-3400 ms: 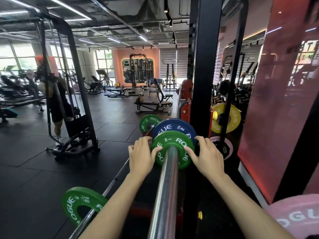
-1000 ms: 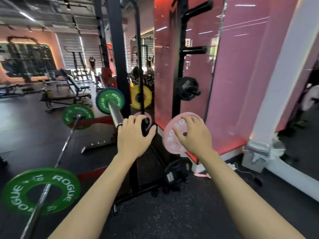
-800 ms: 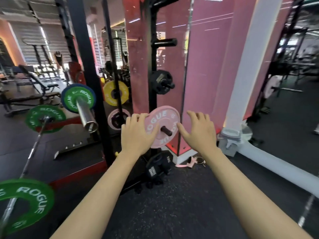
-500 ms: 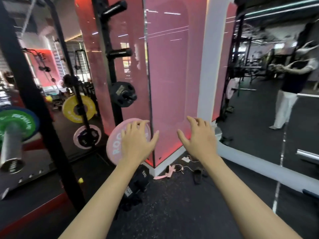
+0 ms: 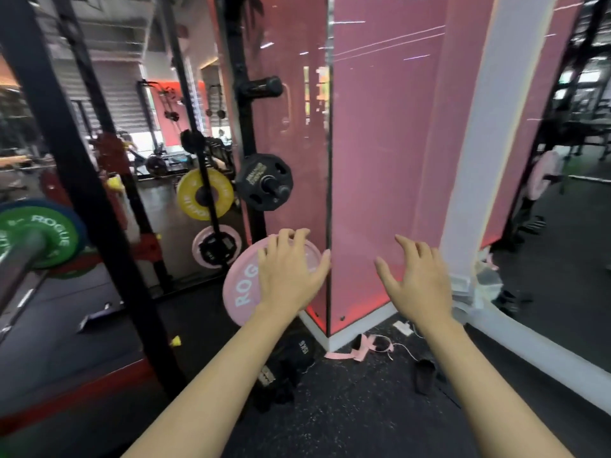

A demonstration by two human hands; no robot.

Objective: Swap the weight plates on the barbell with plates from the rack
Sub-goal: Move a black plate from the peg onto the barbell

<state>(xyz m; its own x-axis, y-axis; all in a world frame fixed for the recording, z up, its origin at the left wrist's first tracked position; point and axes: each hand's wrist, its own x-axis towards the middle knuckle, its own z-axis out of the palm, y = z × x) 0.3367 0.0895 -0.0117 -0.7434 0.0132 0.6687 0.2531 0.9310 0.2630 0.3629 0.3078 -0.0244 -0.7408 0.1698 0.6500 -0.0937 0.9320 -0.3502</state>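
A pink Rogue plate (image 5: 244, 292) hangs on the lowest peg of the black storage post. My left hand (image 5: 291, 272) lies spread over its face, fingertips at the upper rim; I cannot tell if it grips. To the right of the plate, my right hand (image 5: 418, 279) hovers open in front of the pink glass panel (image 5: 380, 160). At the far left the barbell sleeve (image 5: 16, 259) carries a green plate (image 5: 56, 233) with a blue plate (image 5: 81, 223) behind it.
A black plate (image 5: 261, 180) sits on the peg above, and an empty peg (image 5: 261, 87) higher up. A yellow plate (image 5: 191, 200) and a small pink plate (image 5: 201, 249) hang further back. The black rack upright (image 5: 82, 180) stands left. A bag (image 5: 291, 358) and pink strap (image 5: 350, 353) lie on the floor.
Both hands left the green plate on the barbell and I turned right to the storage pegs. My left hand now covers the pink plate, and my right hand has drifted off to its right.
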